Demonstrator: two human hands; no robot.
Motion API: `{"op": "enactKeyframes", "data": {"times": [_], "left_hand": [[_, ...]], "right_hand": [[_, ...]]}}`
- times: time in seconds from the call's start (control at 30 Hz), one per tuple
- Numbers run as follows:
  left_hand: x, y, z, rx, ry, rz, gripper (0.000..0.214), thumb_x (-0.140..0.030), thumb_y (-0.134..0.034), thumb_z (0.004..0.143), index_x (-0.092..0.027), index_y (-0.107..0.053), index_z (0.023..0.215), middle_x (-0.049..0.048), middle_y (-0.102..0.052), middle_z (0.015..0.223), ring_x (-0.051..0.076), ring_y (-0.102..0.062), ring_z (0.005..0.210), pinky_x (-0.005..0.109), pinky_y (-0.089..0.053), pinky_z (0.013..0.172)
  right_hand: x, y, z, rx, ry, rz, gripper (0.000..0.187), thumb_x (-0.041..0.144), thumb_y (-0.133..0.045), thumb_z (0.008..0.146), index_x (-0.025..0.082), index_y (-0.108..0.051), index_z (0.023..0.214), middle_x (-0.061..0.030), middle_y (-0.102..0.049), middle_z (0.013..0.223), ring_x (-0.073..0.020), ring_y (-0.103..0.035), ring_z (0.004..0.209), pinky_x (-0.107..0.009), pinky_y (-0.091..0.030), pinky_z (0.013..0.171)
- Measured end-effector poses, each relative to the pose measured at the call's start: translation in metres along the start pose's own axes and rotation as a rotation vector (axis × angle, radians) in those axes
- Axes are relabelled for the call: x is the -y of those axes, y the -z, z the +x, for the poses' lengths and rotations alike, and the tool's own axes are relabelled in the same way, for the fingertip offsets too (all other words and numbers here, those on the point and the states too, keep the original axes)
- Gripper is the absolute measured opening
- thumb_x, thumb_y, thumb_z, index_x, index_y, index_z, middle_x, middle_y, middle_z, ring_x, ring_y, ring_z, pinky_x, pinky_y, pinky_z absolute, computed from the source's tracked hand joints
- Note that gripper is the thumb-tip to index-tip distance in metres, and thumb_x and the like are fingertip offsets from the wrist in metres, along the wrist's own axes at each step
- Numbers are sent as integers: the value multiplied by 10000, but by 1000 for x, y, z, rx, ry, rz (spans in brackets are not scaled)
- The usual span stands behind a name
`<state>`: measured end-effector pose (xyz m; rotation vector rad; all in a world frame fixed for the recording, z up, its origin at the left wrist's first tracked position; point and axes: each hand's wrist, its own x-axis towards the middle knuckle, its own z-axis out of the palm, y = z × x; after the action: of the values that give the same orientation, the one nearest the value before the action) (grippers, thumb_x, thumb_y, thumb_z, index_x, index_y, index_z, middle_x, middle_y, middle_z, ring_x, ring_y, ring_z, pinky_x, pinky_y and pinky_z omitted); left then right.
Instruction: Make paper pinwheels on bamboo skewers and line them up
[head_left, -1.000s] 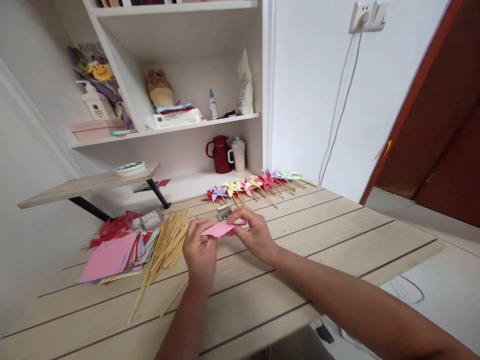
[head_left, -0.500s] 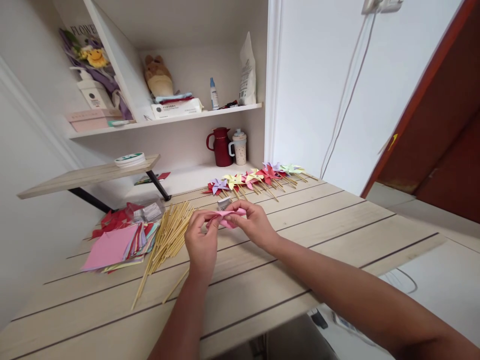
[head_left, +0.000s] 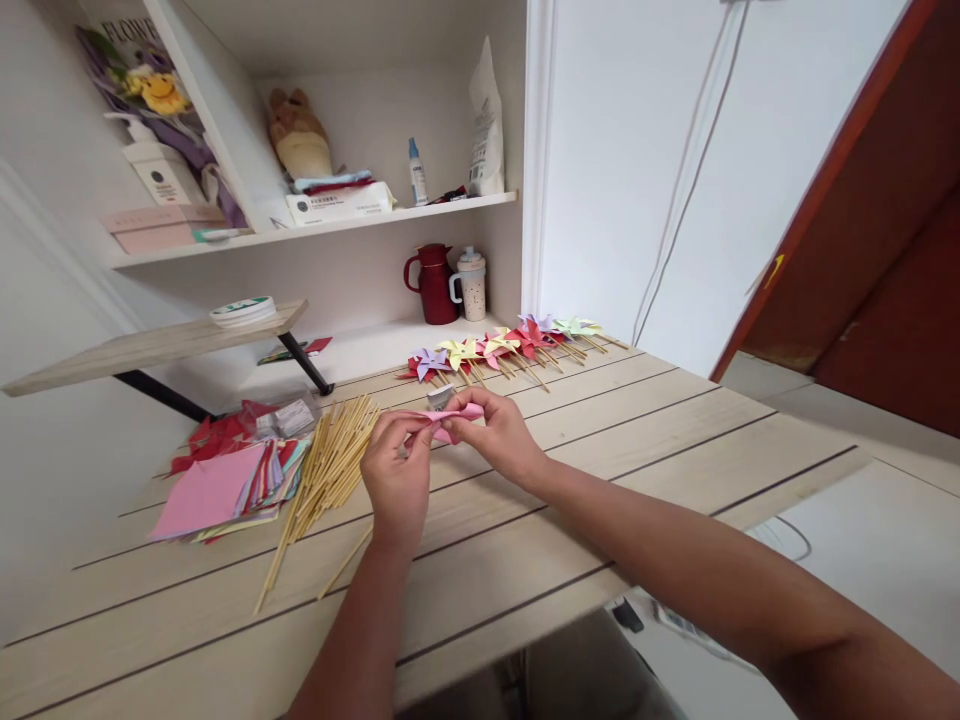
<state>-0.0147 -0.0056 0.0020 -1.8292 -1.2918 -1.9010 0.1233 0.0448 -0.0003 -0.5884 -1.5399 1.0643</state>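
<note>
A folded piece of pink paper (head_left: 466, 412) is pinched between both hands above the table. My left hand (head_left: 397, 470) is closed on its left side, thumb against fingers. Gripping its right side is my right hand (head_left: 499, 440), also with thumb and fingers pressed together. The fingers hide much of the paper. Just behind it sits a small silvery-grey item (head_left: 440, 397), partly covered. Many thin wooden sticks (head_left: 330, 465) lie in a loose bundle left of my left hand, beside a stack of coloured paper sheets (head_left: 210, 490) with pink on top.
Finished paper pinwheels (head_left: 499, 345) on sticks lie in a row along the table's back. A dark red jug (head_left: 436, 285) and a speckled cup (head_left: 472, 285) stand behind. A small raised wooden shelf (head_left: 150, 345) rises at left above red paper pieces (head_left: 214, 440).
The view has shifted slightly, so the scene sits a little further left and higher. Both hands keep hold of the pink paper, with only small finger movement.
</note>
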Motion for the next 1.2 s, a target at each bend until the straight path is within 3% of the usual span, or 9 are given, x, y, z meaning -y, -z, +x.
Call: {"op": "enactKeyframes", "data": {"times": [0.3,0.47,0.53,0.73,0.9,1.03,1.2], "left_hand": [[-2,-3,-3,-33,-17,56,118,-116,-667,862,-200,-661,780,11,-666,826,149,-640,802,271,-505,709],[-3,-2,-5,-24,-58,89,52,-162,-683,886,-206,-709,892,29,-689,888,166,-655,855,322,-519,809],[0,-1,-6,-15,-84,117,47,-177,-680,896,-212,-711,896,31,-695,891,175,-655,863,339,-512,821],[6,6,-6,-1,-263,234,145,-116,-635,905,-231,-716,941,28,-719,906,187,-668,880,361,-476,856],[2,9,-5,-13,-427,298,249,-31,-597,882,-228,-699,994,39,-731,931,191,-667,877,376,-462,893],[0,10,-4,-23,-496,323,224,-34,-641,863,-206,-698,995,55,-736,916,199,-666,860,375,-465,879],[0,9,-4,-30,-497,302,164,-90,-691,868,-221,-714,964,45,-742,921,191,-669,844,366,-467,861]], "right_hand": [[-9,-5,2,-36,35,51,102,247,-722,764,215,-627,783,4,-655,772,-170,-631,754,-323,-538,746],[-9,-3,1,-28,87,35,194,267,-728,800,233,-695,988,-19,-696,941,-181,-653,862,-341,-546,819],[-6,-2,0,0,110,-10,158,258,-697,831,235,-713,986,-20,-710,927,-182,-655,854,-338,-535,800],[-3,3,-2,-21,349,-293,143,133,-618,850,238,-716,849,-15,-714,822,-177,-611,804,-312,-455,699],[0,7,-3,-65,531,-359,166,111,-611,875,248,-705,866,-26,-726,829,-205,-651,856,-367,-477,772],[2,8,-3,-72,585,-377,179,113,-613,895,261,-714,898,-29,-727,843,-213,-657,872,-395,-485,822],[5,9,-3,-42,607,-411,165,119,-612,903,254,-706,900,-26,-704,807,-201,-627,800,-381,-472,764]]}}
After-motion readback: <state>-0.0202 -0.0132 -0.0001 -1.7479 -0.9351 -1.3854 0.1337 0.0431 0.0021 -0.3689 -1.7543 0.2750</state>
